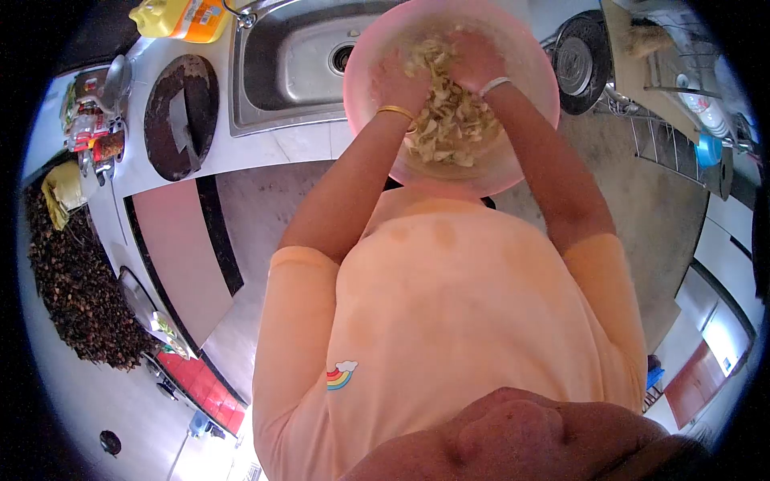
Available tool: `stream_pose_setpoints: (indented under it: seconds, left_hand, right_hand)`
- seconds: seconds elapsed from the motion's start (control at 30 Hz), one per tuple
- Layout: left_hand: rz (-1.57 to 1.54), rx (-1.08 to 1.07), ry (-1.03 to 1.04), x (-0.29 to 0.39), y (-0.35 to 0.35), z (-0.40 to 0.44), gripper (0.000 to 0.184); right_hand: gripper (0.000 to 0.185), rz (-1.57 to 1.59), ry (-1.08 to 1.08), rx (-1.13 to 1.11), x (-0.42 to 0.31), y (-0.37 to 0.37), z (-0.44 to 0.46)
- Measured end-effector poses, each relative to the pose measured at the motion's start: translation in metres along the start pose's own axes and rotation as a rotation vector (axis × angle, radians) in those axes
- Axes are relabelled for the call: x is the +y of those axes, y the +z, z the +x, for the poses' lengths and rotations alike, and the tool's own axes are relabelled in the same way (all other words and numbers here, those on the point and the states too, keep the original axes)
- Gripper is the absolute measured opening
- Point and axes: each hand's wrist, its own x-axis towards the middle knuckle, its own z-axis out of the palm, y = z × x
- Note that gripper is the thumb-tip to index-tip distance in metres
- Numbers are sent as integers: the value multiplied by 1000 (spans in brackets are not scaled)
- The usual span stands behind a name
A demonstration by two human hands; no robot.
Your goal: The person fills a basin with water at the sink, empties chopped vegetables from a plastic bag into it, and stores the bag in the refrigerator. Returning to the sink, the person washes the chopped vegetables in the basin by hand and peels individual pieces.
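A large pink basin (539, 96) holds cloudy liquid and many pale, yellowish-green cut pieces (453, 124), whose exact kind I cannot make out. My left hand (399, 82), below a gold bangle, reaches into the basin at the left of the pieces. On the other side, my right hand (479, 60), with a pale bangle at its wrist, is in among the pieces near the far side. The fingers of both hands are blurred and partly hidden by the liquid and the pieces, so their grip does not show.
Left of the basin is a steel sink (289, 72). A knife (182, 128) lies on a dark round board (160, 104) on the counter. A yellow jug (180, 18) stands behind. Jars (88, 128) sit far left. A wire rack (662, 148) is at right.
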Motion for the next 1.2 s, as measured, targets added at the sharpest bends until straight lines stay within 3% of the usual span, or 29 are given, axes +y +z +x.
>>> stream_pose_setpoints:
  seconds: [0.07,0.1,0.17,0.23,0.27,0.33,0.37,0.43,0.47,0.53,0.57,0.63,0.67,0.73,0.77,0.83,0.87,0.93,0.97,1.03,1.07,1.13,1.17,1.2]
  left_hand:
    - [-176,10,-79,-19,27,20,65]
    - [-471,-46,-197,-30,39,30,64]
    - [-764,-100,-310,-30,37,37,63]
    - [-1590,-425,-627,-25,31,32,57]
    - [-1592,-425,-624,-15,18,28,57]
    - [-1276,-428,-711,-1,-2,24,44]
    - [-1280,-426,-710,-8,7,28,44]
    - [-1363,-431,-728,-25,30,35,35]
    - [-1363,-436,-731,-27,33,34,35]
    - [-1170,-369,-421,-24,32,31,33]
    - [-1103,-343,-324,-20,27,28,32]
    - [-719,-428,-340,4,-8,23,32]
    - [-718,-435,-342,2,-3,22,32]
    - [-373,-185,-15,0,8,20,33]
    - [-373,-197,-20,-3,10,18,33]
    - [-132,-169,277,-12,7,15,44]
    - [-134,-180,271,-9,-3,12,44]
    - [80,-434,366,-1,-28,4,59]
    - [78,-441,361,6,-41,-4,59]
    - [570,-788,461,19,-61,-18,66]
    - [568,-793,462,14,-55,-22,66]
    - [771,-824,699,1,-33,-36,74]
    - [771,-822,702,0,-23,-42,74]
    - [761,-744,644,0,-13,-48,75]
  right_hand:
    - [57,-1,58,-31,-13,14,8]
    - [52,-74,1,-9,-26,13,7]
    - [48,-146,-56,17,-41,20,11]
    - [51,38,-125,132,-48,34,11]
    - [51,35,-126,134,-45,40,10]
    - [49,575,-58,-98,-39,41,9]
    - [49,572,-61,-100,-40,38,7]
    - [24,814,284,-141,-45,26,-2]
    - [24,813,289,-142,-46,15,-4]
    - [26,922,303,-176,-45,-5,-6]
    - [26,921,309,-177,-40,-6,-9]
    - [28,572,45,-156,-33,-9,-15]
    - [29,456,-38,-143,-32,-12,-18]
    - [39,681,134,-245,-31,-20,-22]
    - [39,683,146,-251,-27,-23,-25]
    - [43,525,-29,-199,-13,-31,-36]
    - [43,526,-20,-207,-4,-34,-43]
    - [57,142,-233,-415,10,-41,-59]
    - [57,145,-230,-423,13,-42,-68]
    - [65,90,-333,-513,12,-45,-87]
    - [65,92,-329,-516,4,-48,-94]
    - [80,-32,-191,-671,-18,-48,-99]
    - [80,-34,-189,-669,-23,-35,-101]
    - [82,14,-131,-520,-28,-13,-106]
